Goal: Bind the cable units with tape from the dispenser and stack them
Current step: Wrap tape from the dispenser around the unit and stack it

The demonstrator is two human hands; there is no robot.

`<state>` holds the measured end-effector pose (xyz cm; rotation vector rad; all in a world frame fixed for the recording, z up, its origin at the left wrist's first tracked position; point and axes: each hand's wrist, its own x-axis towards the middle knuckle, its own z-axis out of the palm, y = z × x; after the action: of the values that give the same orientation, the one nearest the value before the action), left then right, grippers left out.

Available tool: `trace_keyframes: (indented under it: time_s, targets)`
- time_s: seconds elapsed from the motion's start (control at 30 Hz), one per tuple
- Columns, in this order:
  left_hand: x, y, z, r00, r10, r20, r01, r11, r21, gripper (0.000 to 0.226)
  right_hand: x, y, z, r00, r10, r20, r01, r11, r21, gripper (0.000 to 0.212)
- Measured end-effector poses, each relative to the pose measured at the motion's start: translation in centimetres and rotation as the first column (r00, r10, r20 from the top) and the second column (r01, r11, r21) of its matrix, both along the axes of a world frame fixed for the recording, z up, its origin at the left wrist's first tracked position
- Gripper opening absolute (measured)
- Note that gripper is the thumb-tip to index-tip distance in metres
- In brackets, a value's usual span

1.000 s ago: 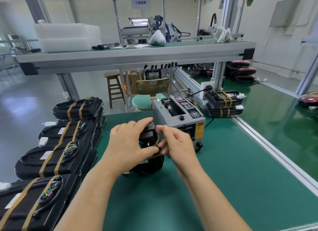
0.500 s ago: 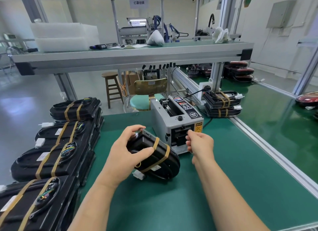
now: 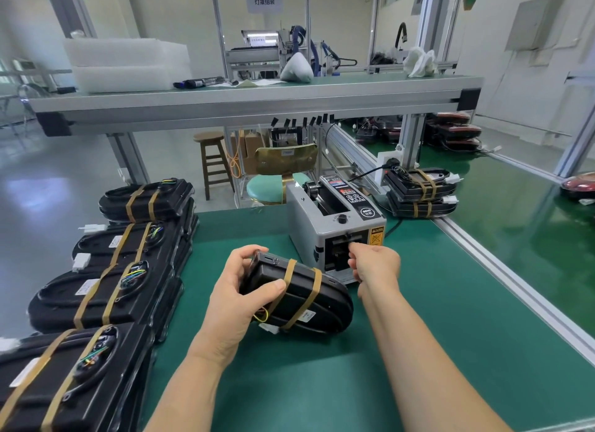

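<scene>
My left hand (image 3: 238, 290) grips the left end of the cable unit (image 3: 299, 299) (2 bands on), long axis running right along the bench (image 3: 418, 351). Just behind its right end, my right hand (image 3: 375, 265) curls at the dispenser (image 3: 335, 225) slot; whether it pinches tape, I cannot tell.

Left hand (image 3: 240, 298) grips a taped cable unit (image 3: 301, 294) (two bands); right hand (image 3: 375, 264) reaches the dispenser (image 3: 335, 228) slot.

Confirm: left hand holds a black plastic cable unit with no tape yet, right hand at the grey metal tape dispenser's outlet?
No. Head view: the black plastic cable unit in the left hand already carries two tan tape bands. Right hand at the outlet of the grey metal tape dispenser is correct.
</scene>
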<state>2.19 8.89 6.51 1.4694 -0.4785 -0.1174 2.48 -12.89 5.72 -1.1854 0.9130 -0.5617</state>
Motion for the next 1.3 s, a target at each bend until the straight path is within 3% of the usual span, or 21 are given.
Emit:
trace_keyframes:
  time_s: [0.2, 0.33, 0.43, 0.57, 0.77, 0.87, 0.97, 1.3]
  targets:
    - [-0.3, -0.7, -0.2, 0.999, -0.049, -0.014, 0.049, 0.999, -0.005, 0.05, -0.5, 0.1, 0.1, 1.0, -0.007, 0.021, 0.007, 1.0, -0.002, 0.005]
    - [-0.3, -0.9, -0.5, 1.0, -0.022, -0.022, 0.021, 0.999, -0.032, 0.059, -2.3, 1.1, 1.6, 0.982, -0.008, 0.188, 0.002, 0.999, 0.036, 0.008]
    - [-0.1, -1.0, -0.7, 1.0, -0.013, -0.015, 0.013, 1.0, -0.027, 0.059, -3.9, 3.6, 3.3, 0.944, 0.086, 0.319, -0.126, 0.986, 0.105, 0.011]
    - [-0.1, -1.1, -0.6, 1.0, -0.014, -0.008, 0.014, 0.999, -0.036, 0.052, -5.2, 6.3, 4.4, 0.883, 0.198, 0.426, -0.343, 0.892, 0.296, 0.004]
    - [0.0, -0.8, -1.0, 0.999, -0.007, -0.043, 0.006, 1.0, -0.03, 0.05, -6.0, 7.9, 4.1, 0.816, 0.264, 0.514, -0.526, 0.707, 0.473, 0.015]
    - [0.0, -0.7, -1.3, 0.999, -0.006, -0.043, 0.004, 0.999, -0.049, 0.045, -6.1, 8.6, 3.9, 0.793, 0.278, 0.542, -0.572, 0.645, 0.506, 0.026]
    - [0.2, -0.7, -1.4, 0.999, -0.003, -0.04, 0.001, 0.998, -0.058, 0.042, -6.1, 9.3, 3.6, 0.783, 0.295, 0.547, -0.593, 0.617, 0.517, 0.017]
    - [0.4, -0.8, -1.4, 0.999, 0.022, -0.05, -0.025, 0.998, -0.061, 0.036, -6.3, 11.3, 3.2, 0.786, 0.306, 0.537, -0.597, 0.601, 0.532, 0.016]
